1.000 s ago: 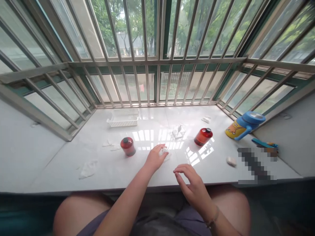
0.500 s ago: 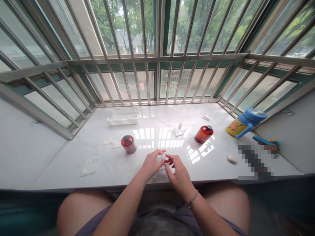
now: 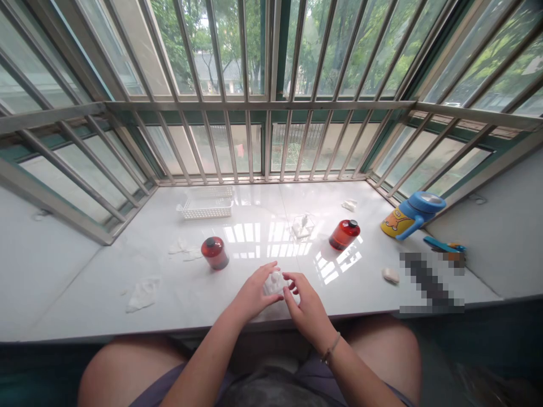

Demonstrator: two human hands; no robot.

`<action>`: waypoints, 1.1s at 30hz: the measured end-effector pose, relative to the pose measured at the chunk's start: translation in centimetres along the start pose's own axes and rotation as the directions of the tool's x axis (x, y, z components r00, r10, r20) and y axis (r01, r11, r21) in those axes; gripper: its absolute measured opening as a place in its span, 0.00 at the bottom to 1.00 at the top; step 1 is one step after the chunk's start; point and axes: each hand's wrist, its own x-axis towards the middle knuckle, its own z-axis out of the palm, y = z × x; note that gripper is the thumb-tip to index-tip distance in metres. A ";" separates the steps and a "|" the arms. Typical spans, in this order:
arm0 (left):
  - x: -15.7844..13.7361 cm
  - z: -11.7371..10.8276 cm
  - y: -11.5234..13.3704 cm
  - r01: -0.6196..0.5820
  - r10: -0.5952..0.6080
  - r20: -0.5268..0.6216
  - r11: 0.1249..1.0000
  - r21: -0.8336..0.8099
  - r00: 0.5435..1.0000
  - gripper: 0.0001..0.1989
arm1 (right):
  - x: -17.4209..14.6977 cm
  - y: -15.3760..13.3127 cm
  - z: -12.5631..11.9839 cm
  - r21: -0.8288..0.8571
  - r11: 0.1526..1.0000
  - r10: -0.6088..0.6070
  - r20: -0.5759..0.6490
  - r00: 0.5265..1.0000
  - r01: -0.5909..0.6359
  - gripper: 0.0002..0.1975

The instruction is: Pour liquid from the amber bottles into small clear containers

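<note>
Near the front edge of the white table, a small clear and whitish object (image 3: 275, 282) with a rounded white top sits between my hands. I cannot make out its exact kind. My left hand (image 3: 257, 291) curves around its left side, thumb in front and fingers behind. From the right, my right hand (image 3: 306, 299) has its curled fingers and thumb at the object's edge. Behind it stands a small clear box-like frame (image 3: 302, 227) with a white piece in it. A red bottle with a black cap (image 3: 215, 254) is to the left, another red bottle (image 3: 344, 236) to the right.
A white perforated basket (image 3: 207, 210) lies at the back left. Crumpled white tissue (image 3: 143, 294) is at the left. On the right are a blue and yellow mug (image 3: 409, 215), a pale small block (image 3: 390, 276) and a blue strap (image 3: 443, 244). Window bars (image 3: 254, 141) close off the back.
My hands have parted slightly, and more of the clear whitish object shows between them. The whole view has shifted a little.
</note>
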 end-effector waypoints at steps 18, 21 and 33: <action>-0.7 0.4 0.3 0.059 -0.060 -0.056 0.998 -0.028 0.997 0.30 | -1.0 1.3 1.2 -0.225 0.954 -0.203 0.005 0.979 0.199 0.26; -1.1 0.7 0.4 0.099 -0.106 -0.111 0.993 -0.068 0.988 0.24 | -0.9 1.2 1.2 -0.229 0.953 -0.205 0.004 0.979 0.200 0.26; -1.2 0.6 0.0 0.083 -0.097 -0.118 0.990 -0.114 0.988 0.25 | -1.1 1.3 1.4 -0.235 0.950 -0.206 0.013 0.978 0.204 0.27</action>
